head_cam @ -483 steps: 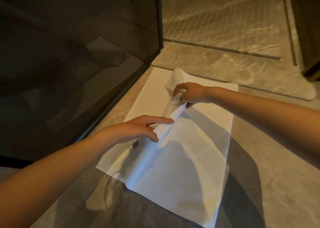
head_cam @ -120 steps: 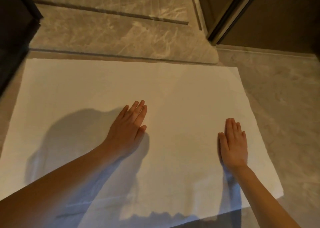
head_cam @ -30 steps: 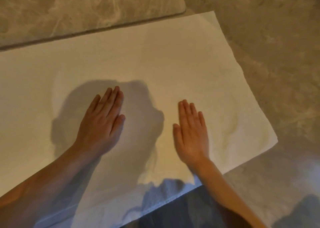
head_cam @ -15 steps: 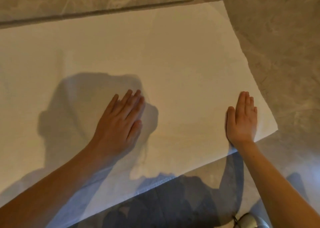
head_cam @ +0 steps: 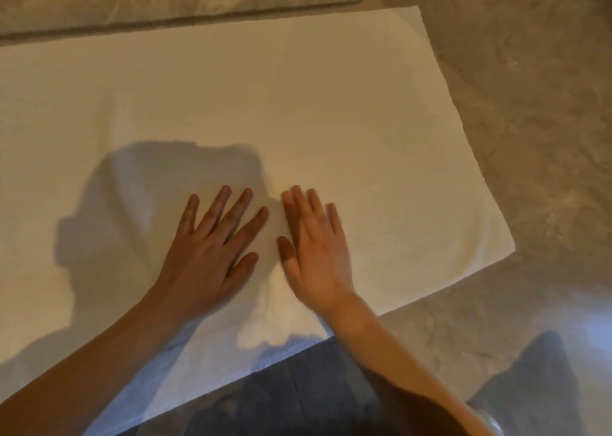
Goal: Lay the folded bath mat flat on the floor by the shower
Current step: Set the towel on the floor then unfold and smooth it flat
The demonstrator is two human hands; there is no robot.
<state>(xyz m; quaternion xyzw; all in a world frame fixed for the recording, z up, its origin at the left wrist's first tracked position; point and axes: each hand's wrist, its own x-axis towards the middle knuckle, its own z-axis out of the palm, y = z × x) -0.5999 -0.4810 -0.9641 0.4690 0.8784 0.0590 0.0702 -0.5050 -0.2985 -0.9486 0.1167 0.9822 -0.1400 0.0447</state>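
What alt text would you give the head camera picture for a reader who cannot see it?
Two bare hands, the left hand and right hand, press palms-down side by side on a white bath mat spread open on a marbled stone floor. The person's shadow falls across the mat.

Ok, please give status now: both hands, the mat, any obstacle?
Left hand and right hand flat, palms down, side by side on bath mat. Mat unfolded, flat on floor. Nothing in the way.
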